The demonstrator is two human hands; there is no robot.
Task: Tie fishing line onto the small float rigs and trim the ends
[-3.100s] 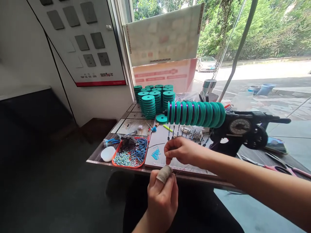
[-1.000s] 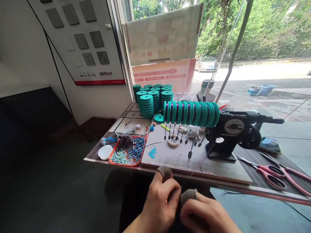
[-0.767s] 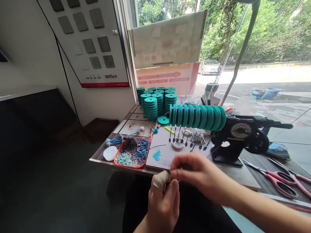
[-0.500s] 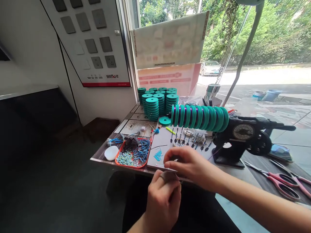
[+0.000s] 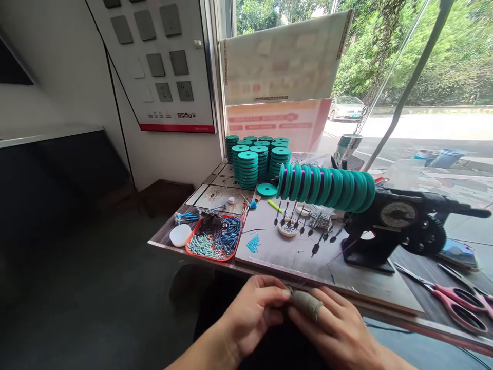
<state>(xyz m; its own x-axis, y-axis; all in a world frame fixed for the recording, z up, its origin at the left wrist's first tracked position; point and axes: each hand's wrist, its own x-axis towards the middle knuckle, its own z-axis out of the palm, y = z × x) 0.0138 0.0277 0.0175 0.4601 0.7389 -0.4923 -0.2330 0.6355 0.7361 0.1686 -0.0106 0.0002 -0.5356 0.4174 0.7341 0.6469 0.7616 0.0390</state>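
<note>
My left hand is below the front edge of the table, thumb and fingertips pinched together on a tiny dark thing that I cannot make out. Against its fingertips lies my right hand, with fingers bent and pressed together. One right finger wears a grey-green cover. What the right fingertips hold, if anything, is hidden. Above both hands, a row of teal spools with purple line sits on the shaft of a black hand-cranked winder. Thin lines with small dark pieces hang from the spools.
An orange-rimmed tray holds small coloured parts, beside a white round lid. Blue slivers and a dish of beads lie on the board. Stacked teal spools stand behind. Pink-handled scissors lie right.
My right hand has moved from over the board's edge down and right, beside my left hand. My left hand has turned and now pinches at its fingertips. The view has shifted slightly.
</note>
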